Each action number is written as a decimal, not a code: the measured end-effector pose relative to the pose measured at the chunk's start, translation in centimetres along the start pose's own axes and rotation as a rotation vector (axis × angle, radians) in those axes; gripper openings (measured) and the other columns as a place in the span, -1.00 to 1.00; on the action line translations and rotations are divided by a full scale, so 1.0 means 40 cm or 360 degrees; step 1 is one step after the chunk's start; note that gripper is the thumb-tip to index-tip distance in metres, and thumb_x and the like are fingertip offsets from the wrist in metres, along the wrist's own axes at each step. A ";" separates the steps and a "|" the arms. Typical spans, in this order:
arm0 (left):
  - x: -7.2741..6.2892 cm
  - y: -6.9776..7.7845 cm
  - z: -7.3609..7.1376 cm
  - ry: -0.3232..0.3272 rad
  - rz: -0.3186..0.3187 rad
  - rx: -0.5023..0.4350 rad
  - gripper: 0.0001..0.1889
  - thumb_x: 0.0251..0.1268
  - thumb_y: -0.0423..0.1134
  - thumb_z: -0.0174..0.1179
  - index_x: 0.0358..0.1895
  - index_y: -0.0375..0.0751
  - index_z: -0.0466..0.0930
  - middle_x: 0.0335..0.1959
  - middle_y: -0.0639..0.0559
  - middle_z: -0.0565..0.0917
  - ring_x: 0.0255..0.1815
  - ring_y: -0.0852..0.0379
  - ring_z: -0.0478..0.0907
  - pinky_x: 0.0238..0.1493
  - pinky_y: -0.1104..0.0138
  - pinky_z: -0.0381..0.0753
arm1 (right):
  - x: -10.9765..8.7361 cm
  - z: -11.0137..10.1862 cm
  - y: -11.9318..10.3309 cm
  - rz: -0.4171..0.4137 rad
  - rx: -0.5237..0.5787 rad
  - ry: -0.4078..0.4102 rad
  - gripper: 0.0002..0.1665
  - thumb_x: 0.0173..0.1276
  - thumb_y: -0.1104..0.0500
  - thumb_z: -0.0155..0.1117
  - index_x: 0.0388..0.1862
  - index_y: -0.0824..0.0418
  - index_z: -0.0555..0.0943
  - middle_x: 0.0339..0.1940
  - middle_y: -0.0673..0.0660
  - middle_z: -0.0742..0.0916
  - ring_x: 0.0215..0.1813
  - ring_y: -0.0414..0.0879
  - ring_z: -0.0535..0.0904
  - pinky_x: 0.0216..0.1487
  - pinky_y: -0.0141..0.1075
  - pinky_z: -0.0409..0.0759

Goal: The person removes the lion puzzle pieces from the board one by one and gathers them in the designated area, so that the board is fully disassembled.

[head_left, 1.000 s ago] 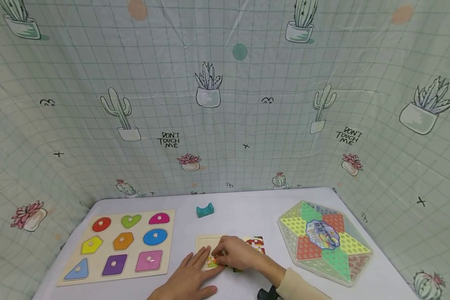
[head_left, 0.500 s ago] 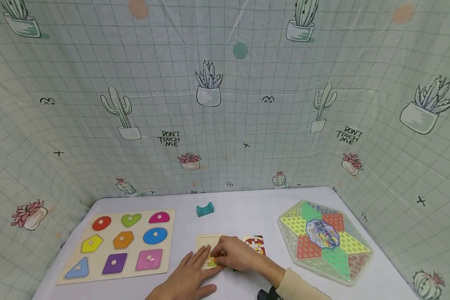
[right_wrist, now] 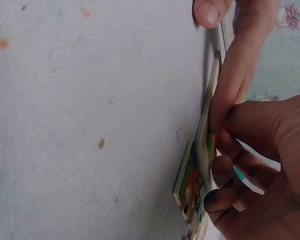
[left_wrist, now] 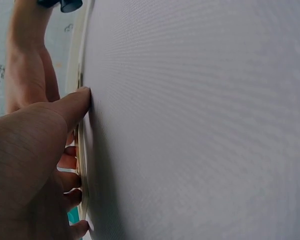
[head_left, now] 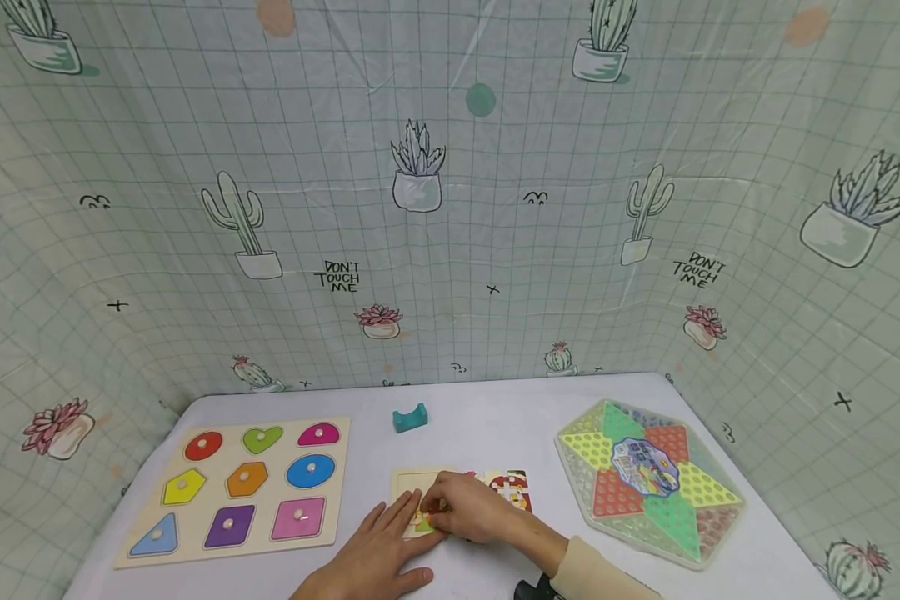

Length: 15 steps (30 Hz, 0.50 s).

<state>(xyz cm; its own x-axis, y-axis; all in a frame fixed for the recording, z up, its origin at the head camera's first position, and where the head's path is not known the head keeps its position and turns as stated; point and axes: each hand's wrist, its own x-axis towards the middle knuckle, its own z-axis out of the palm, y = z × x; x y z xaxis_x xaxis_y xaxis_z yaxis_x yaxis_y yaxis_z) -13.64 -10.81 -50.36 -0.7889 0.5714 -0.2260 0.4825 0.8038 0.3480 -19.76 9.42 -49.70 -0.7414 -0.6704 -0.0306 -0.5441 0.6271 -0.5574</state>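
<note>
A small wooden jigsaw tray [head_left: 405, 478] lies on the table in front of me in the head view. My left hand [head_left: 375, 550] rests on its left side with fingers spread and straight; in the left wrist view its thumb [left_wrist: 79, 102] sits at the tray's near edge. My right hand [head_left: 471, 508] bends over the tray's middle, thumb and fingertips pinching a jigsaw piece that they mostly cover. Yellow-green printed pieces [head_left: 424, 525] show between the hands. At the tray's right lie joined jigsaw pieces [head_left: 516, 485], seen edge-on as interlocking pieces [right_wrist: 186, 182] in the right wrist view.
A knobbed shape board [head_left: 270, 454] lies at the left. On the right is a hexagonal Chinese checkers box [head_left: 648, 483]. A teal curved block [head_left: 410, 418] stands behind the tray. Part of a black object [head_left: 534, 588] shows by the right sleeve. A patterned curtain surrounds the table.
Both hands stay at the tray almost unmoved. The right hand's fingers shift only slightly over the piece, and the head view tilts a touch.
</note>
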 end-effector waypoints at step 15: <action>-0.003 -0.002 -0.001 0.0015 0.0020 -0.0001 -0.41 0.38 0.31 0.07 0.45 0.36 0.40 0.64 -0.10 0.07 0.64 -0.11 -0.07 0.48 -0.26 0.05 | -0.003 -0.002 -0.005 -0.0014 0.0038 0.0007 -0.85 0.37 0.18 0.38 -0.10 0.08 0.74 -0.23 -0.19 0.62 -0.29 -0.40 0.46 -0.22 -0.49 0.52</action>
<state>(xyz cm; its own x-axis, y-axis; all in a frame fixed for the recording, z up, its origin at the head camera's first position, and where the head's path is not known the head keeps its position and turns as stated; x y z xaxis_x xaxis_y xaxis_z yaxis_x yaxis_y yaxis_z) -13.62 -10.95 -50.33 -0.7865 0.5797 -0.2127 0.4922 0.7966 0.3511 -19.59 9.42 -49.52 -0.7384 -0.6741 -0.0216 -0.5413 0.6114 -0.5772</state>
